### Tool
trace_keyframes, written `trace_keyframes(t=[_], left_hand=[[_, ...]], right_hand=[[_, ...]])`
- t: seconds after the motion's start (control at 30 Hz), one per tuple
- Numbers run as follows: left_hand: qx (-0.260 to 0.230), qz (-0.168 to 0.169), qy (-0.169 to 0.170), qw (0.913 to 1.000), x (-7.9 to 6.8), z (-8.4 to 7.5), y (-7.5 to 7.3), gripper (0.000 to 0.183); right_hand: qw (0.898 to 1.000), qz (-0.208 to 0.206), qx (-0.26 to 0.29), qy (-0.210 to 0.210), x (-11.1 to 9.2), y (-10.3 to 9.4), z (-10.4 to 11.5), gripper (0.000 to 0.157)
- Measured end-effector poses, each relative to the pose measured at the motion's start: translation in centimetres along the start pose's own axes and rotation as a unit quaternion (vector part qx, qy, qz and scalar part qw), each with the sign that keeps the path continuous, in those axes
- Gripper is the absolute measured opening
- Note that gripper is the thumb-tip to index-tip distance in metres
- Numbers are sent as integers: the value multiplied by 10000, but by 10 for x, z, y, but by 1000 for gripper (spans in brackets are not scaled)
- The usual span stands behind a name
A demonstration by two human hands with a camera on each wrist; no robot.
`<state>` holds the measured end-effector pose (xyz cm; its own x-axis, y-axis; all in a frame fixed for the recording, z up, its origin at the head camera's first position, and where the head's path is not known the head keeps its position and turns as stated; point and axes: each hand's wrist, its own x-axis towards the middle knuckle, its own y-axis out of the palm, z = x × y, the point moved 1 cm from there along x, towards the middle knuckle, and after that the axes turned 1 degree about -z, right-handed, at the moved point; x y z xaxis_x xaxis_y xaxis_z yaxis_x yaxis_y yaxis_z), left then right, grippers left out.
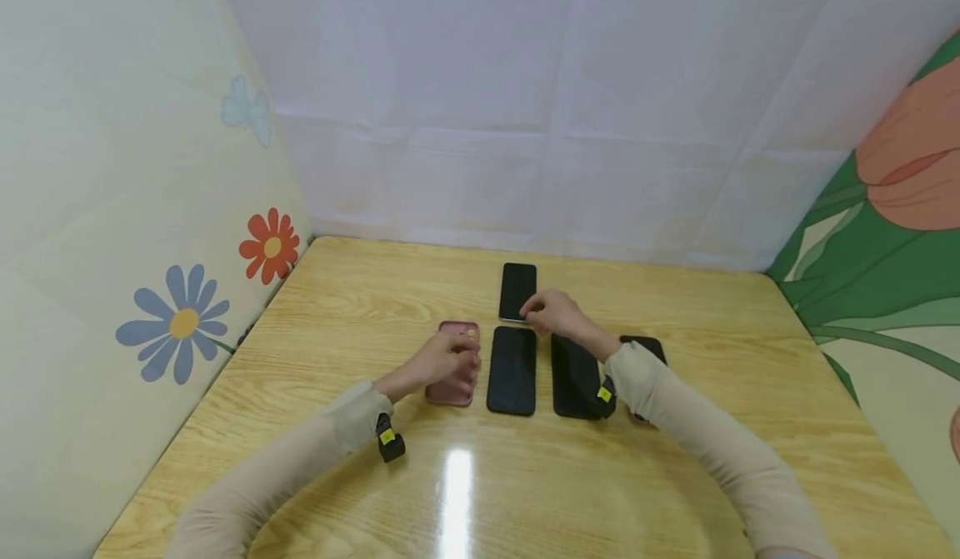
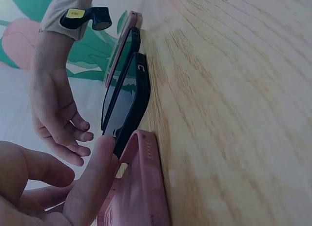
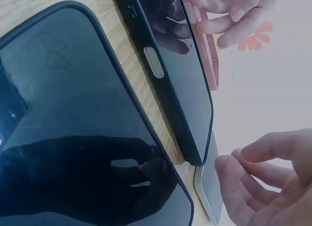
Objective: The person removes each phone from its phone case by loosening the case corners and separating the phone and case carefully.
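A pink phone case lies hollow side up on the wooden table, with camera cutouts at its far end. My left hand is over it, and in the left wrist view a straight finger reaches the rim of the case. Beyond the row lies a bare black-screened phone, its silver edge showing in the right wrist view. Close above its near end is my right hand, fingers loosely bent and fingertips together, with nothing visible between them. Just right of the pink case rests a phone in a black case.
Another dark-cased phone lies partly under the right wrist. Past it, a phone with a pinkish edge is mostly covered by the right sleeve. A white cloth hangs behind the table, with flowered cloths at both sides.
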<state>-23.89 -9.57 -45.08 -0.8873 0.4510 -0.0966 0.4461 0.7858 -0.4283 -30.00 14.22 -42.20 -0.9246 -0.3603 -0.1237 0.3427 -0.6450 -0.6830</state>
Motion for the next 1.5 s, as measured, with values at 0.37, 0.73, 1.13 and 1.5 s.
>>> trace_keyframes(t=[0.37, 0.73, 1.13, 1.5], left_hand=[[326, 76, 129, 9994, -2, -15, 4, 27], [107, 41, 29, 9999, 1, -14, 10, 26], [-511, 292, -334, 9977, 3, -14, 14, 34], [-586, 477, -455, 9961, -1, -22, 18, 38]], right_hand=[[9972, 212, -683, -208, -4, 0, 4, 21], [9964, 502, -652, -209, 2, 3, -6, 22], [9923, 707, -991, 237, -3, 6, -5, 27], [9918, 722, -1014, 281, 0, 10, -8, 27]])
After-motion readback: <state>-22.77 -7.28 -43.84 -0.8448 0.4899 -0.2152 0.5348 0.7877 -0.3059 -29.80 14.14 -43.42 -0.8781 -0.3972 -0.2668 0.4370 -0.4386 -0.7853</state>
